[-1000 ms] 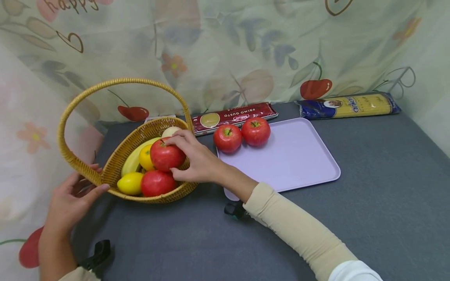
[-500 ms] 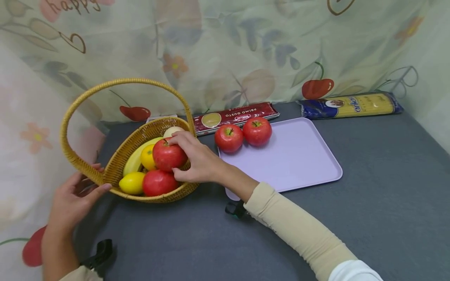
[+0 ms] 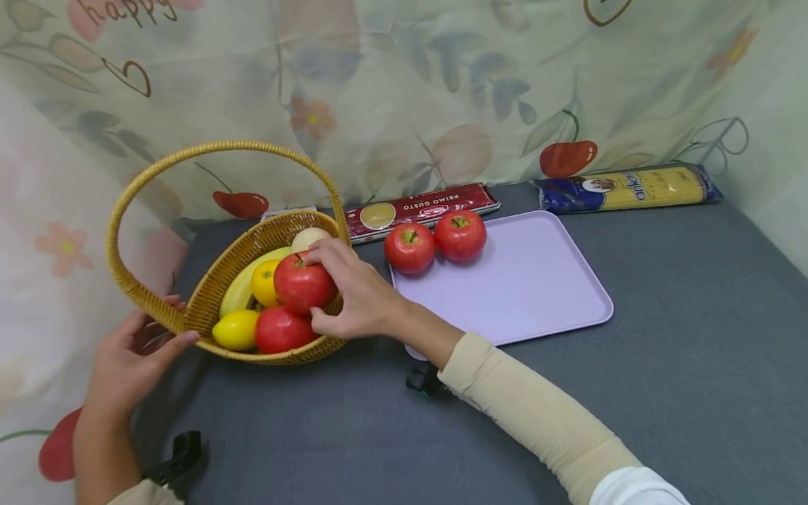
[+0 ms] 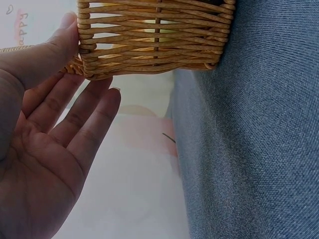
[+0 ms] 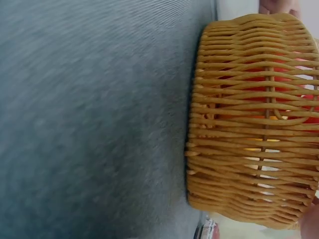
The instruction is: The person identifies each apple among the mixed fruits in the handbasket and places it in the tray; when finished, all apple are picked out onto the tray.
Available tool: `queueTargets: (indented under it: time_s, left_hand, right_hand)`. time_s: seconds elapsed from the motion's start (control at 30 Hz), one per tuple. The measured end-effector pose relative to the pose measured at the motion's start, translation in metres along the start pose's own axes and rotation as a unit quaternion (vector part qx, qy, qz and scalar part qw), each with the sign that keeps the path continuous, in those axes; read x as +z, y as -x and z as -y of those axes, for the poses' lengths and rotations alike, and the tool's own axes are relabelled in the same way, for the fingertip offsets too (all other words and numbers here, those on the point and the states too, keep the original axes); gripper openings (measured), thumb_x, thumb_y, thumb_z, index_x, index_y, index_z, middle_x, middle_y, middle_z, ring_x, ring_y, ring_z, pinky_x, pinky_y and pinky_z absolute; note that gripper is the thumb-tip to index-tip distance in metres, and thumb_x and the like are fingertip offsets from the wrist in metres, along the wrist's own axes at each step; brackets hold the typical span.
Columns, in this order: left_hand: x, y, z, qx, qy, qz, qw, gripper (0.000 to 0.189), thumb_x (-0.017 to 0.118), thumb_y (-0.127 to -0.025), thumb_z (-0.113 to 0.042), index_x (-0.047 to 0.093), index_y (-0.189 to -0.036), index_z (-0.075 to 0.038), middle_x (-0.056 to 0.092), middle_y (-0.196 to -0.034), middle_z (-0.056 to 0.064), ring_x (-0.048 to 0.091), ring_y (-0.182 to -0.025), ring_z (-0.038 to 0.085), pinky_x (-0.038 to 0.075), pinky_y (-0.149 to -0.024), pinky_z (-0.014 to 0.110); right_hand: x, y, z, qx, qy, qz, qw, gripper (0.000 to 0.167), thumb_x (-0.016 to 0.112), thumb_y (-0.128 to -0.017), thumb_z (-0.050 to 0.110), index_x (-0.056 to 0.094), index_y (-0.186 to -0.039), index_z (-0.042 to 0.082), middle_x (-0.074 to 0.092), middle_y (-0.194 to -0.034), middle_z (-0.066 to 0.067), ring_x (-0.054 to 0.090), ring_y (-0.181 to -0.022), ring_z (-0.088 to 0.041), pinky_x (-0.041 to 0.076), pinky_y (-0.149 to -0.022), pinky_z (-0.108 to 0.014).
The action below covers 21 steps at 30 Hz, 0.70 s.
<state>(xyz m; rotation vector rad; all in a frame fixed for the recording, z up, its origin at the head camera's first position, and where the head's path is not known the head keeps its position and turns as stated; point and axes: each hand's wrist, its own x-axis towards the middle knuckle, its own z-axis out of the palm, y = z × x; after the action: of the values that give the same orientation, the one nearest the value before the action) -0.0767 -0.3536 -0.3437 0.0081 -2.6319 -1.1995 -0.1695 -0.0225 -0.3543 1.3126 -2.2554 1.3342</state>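
Note:
In the head view, a wicker basket [image 3: 265, 361] with a tall arched handle stands at the left of the table. My left hand [image 3: 129, 368] pinches its left rim, thumb on top and fingers behind; the left wrist view shows the thumb and fingers at the woven edge [image 4: 119, 45]. My right hand [image 3: 356, 291] holds a red apple [image 3: 303, 284] with thumb and fingertips, inside the basket's right side. Beneath it lies another red apple [image 3: 280, 331]. Beside them are a lemon [image 3: 235, 330], an orange-yellow round fruit [image 3: 264, 283], a banana [image 3: 238, 287] and a pale round item [image 3: 307, 239].
Right of the basket lies a lilac tray [image 3: 536, 280] with two red apples [image 3: 410, 249] at its left back. Behind it are a red pasta packet [image 3: 429, 209] and a blue-yellow pasta packet [image 3: 631, 189]. A patterned cloth [image 3: 404, 91] hangs along the back.
My right hand has sunk slightly with the apple, which now sits a little lower and further right over the lower one. The left hand stays on the basket rim.

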Motion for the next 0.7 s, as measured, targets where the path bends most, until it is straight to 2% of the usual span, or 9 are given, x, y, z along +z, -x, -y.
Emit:
queueTargets:
  time_s: [0.13, 0.3, 0.7]
  left_hand:
    - [0.000, 0.001, 0.000, 0.001, -0.007, -0.003, 1.0000, 0.056, 0.080, -0.086, -0.007, 0.058, -0.137, -0.007, 0.062, -0.118, -0.014, 0.057, -0.100, -0.004, 0.048, -0.079, 0.007]
    - [0.000, 0.001, 0.000, 0.011, -0.012, -0.005, 0.9999, 0.057, 0.081, -0.085, -0.006, 0.058, -0.137, -0.006, 0.063, -0.120, -0.012, 0.058, -0.101, -0.006, 0.048, -0.079, 0.007]
    - [0.000, 0.001, -0.001, 0.000, -0.005, -0.002, 1.0000, 0.058, 0.081, -0.085, -0.007, 0.057, -0.138, -0.007, 0.062, -0.121, -0.011, 0.057, -0.101, -0.004, 0.048, -0.079, 0.006]
  right_hand:
    - [-0.003, 0.005, 0.001, -0.038, 0.014, -0.016, 0.9991, 0.061, 0.073, -0.075, 0.023, 0.049, -0.129, 0.007, 0.044, -0.139, -0.011, 0.051, -0.115, -0.017, 0.048, -0.095, -0.023]
    - [-0.013, 0.012, 0.003, -0.061, 0.020, -0.014, 0.9978, 0.060, 0.073, -0.074, 0.023, 0.050, -0.127, 0.007, 0.044, -0.139, -0.013, 0.052, -0.115, -0.019, 0.048, -0.095, -0.024]
    - [-0.035, 0.030, 0.005, -0.062, 0.006, -0.016, 0.9980, 0.064, 0.076, -0.071, 0.019, 0.049, -0.128, 0.008, 0.044, -0.143, -0.012, 0.047, -0.125, -0.019, 0.049, -0.098, -0.029]
